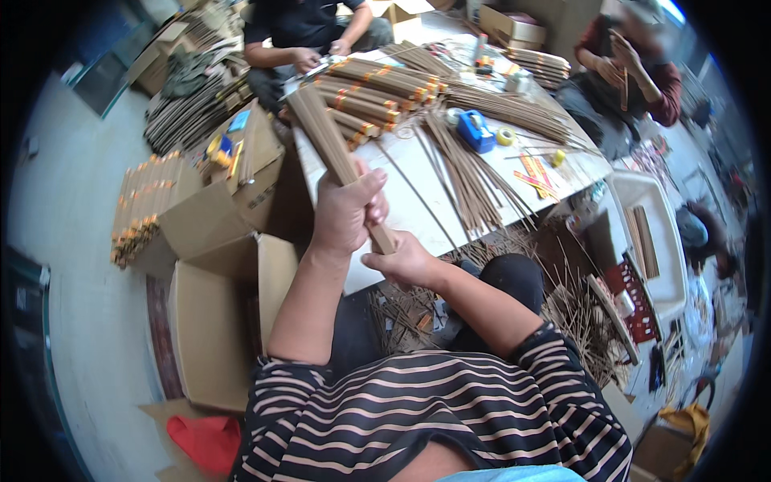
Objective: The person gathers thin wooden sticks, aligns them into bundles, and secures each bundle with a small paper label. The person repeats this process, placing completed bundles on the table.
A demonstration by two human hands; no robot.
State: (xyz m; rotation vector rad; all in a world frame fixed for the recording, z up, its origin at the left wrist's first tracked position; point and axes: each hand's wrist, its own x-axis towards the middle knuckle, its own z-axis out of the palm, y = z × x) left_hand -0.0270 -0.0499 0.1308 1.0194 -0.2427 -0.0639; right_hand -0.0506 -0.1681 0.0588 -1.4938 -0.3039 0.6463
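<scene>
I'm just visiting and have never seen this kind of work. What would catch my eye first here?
Probably the bundle of brown sticks in the middle, held by the left hand with the right hand at its lower end. Next, the bright blue tape dispenser on the white table beyond, and the red cloth at the lower left.

Bundle (pixel 332 149) of thin brown sticks, straight, packed closely side by side, slanting from far left to near right, clasped by the left hand (pixel 349 207), near end at the right hand (pixel 407 261).
</scene>
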